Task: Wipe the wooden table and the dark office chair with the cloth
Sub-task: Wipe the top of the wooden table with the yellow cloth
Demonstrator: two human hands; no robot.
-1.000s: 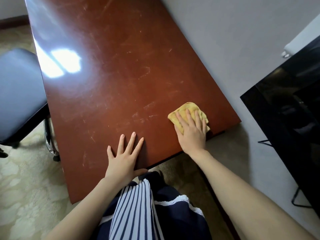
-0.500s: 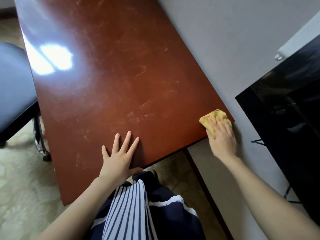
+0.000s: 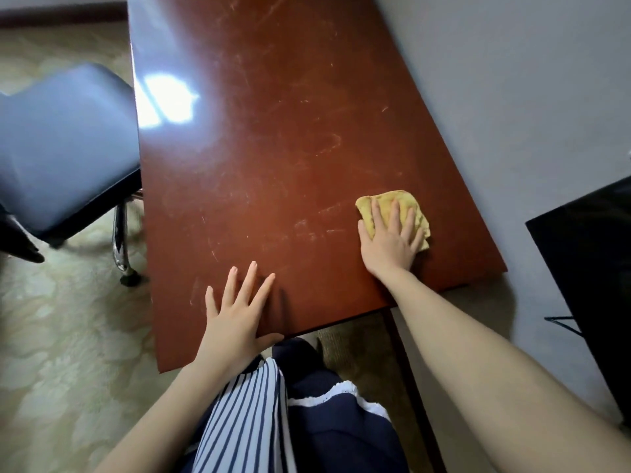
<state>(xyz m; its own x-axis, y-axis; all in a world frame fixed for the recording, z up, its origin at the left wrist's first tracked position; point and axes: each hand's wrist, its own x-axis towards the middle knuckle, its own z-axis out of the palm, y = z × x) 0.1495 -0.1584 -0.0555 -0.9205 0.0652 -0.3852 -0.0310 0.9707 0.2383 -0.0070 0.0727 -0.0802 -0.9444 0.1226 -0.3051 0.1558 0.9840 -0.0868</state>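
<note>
**Right hand** point(image 3: 389, 240): laid flat on the cloth point(image 3: 403, 198) with the fingers straight and slightly spread. The cloth is pressed to the table and nothing is gripped.

**Left hand** point(image 3: 235, 319): laid palm-down on the near edge of the table, with the fingers fanned and the thumb along the rim. Nothing is held, and it is judged to be steadying the body.

**Cloth**: yellow, soft and bunched into a small pad. It is found on the near right part of the tabletop, close to the right edge, and is largely covered by the right hand.

**Wooden table** point(image 3: 273, 148): a long reddish-brown top with a glossy finish. Pale scuffs, fine scratches and a faint ring mark are seen across the middle, and a bright window reflection is caught on the far left.

**Dark office chair** point(image 3: 65, 148): a padded blue-grey seat on a chrome leg point(image 3: 121, 240), set at the left of the table and just beside its edge. It is untouched by either hand.

**Progress**: the table stage is judged to be under way. Which parts have been wiped cannot be told from the surface, since the marks look like wear, not dirt. The far half is well out of reach of the cloth, and the chair is left to be done.

**Surroundings**: a patterned pale carpet point(image 3: 51, 336), a grey wall point(image 3: 512, 97) and a black panel point(image 3: 587, 268) at the right.
</note>
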